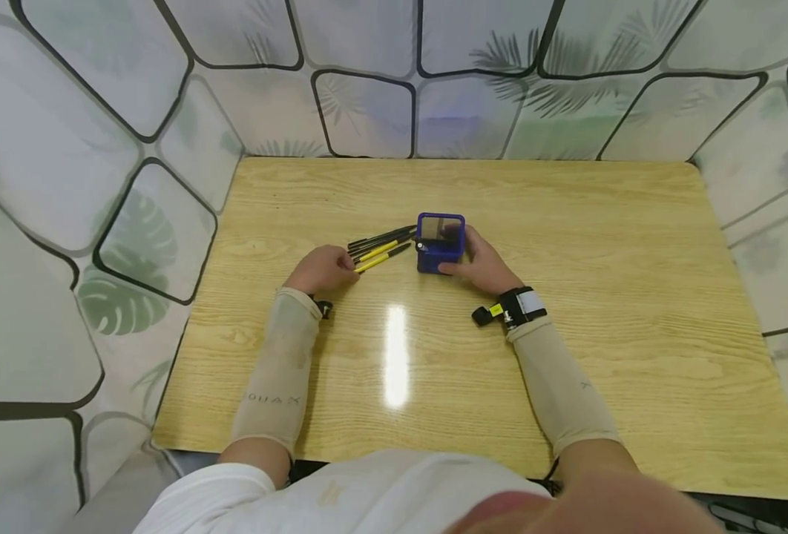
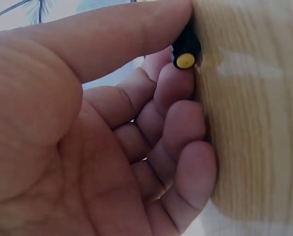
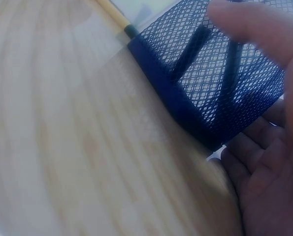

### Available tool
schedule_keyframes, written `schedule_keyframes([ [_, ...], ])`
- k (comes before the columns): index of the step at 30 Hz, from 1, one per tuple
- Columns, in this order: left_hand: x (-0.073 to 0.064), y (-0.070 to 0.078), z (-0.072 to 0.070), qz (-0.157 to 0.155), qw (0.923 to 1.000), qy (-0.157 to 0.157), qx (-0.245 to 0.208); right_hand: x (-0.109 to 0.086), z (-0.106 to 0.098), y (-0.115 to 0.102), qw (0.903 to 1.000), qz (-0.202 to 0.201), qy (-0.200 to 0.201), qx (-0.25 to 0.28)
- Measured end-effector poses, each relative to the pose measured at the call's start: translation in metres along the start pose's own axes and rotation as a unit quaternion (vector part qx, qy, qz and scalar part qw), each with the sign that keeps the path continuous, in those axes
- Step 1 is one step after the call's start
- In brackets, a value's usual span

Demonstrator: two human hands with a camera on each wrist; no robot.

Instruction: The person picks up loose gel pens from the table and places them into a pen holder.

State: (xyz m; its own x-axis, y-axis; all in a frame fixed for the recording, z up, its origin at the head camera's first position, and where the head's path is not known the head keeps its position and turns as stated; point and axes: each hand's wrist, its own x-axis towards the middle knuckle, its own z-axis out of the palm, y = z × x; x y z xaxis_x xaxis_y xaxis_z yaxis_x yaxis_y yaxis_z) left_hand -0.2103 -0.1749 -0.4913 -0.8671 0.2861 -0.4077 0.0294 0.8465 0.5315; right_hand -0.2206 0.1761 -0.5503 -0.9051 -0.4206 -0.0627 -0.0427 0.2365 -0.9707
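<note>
A blue mesh pen holder [image 1: 439, 259] stands on the table, and my right hand [image 1: 484, 265] grips it from the right side, thumb at the front. In the right wrist view the thumb lies on the mesh wall [image 3: 254, 73], through which dark stick-like shapes show. To the left of the holder several black and yellow pens [image 1: 382, 256] lie fanned on the table. My left hand [image 1: 323, 269] is at their left ends. In the left wrist view its thumb and index finger pinch a black pen end with a yellow tip [image 2: 186, 61]; the other fingers are curled.
The wooden table [image 1: 601, 311] meets patterned partition walls [image 1: 367, 111] at the back and sides. A strip of light reflects off the tabletop in front of the holder. A wrist camera [image 1: 482, 317] sticks out from the right wrist.
</note>
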Motion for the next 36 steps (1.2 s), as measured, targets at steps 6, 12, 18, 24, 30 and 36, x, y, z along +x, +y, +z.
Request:
schedule_keyframes([
  [6,0.006,-0.005,-0.003,-0.009,0.9994,-0.023,-0.024,0.003,0.001,0.003,1.0,0.004,0.002,-0.002],
  [12,0.006,-0.003,-0.003,-0.008,0.9989,-0.034,-0.03,0.002,0.0,0.001,0.9998,0.018,0.002,0.003],
  [18,0.005,-0.006,0.0,0.002,0.9993,-0.024,-0.029,-0.003,0.003,-0.016,0.9995,0.03,-0.003,0.008],
  [24,0.004,-0.007,0.001,0.013,0.9994,-0.017,-0.027,-0.006,0.004,-0.023,0.9997,0.025,0.004,0.007],
  [30,0.004,-0.01,0.001,0.016,0.999,-0.022,-0.034,-0.005,0.004,-0.018,0.9997,0.018,0.016,0.011],
  [36,0.003,-0.013,0.003,0.028,0.9989,-0.014,-0.034,0.001,0.003,0.0,0.9997,-0.016,0.018,-0.004],
])
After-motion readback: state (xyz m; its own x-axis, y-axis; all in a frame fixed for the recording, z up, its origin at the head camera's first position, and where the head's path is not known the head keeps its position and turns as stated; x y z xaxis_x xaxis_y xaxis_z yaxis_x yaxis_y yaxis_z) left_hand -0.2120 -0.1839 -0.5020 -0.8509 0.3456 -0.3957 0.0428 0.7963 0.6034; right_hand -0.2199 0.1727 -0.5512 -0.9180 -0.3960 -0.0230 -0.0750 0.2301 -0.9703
